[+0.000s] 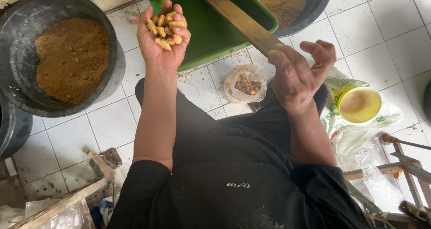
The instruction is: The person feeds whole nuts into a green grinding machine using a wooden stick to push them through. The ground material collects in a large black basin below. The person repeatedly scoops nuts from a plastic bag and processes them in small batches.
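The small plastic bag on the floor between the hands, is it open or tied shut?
Open. The plastic bag has its rim rolled down, and the yellowish nuts inside show plainly through the mouth, on the white tiled floor.

Left hand [162, 35] cups nuts [164, 29] — right hand [298, 71] grips wooden handle [244, 24].
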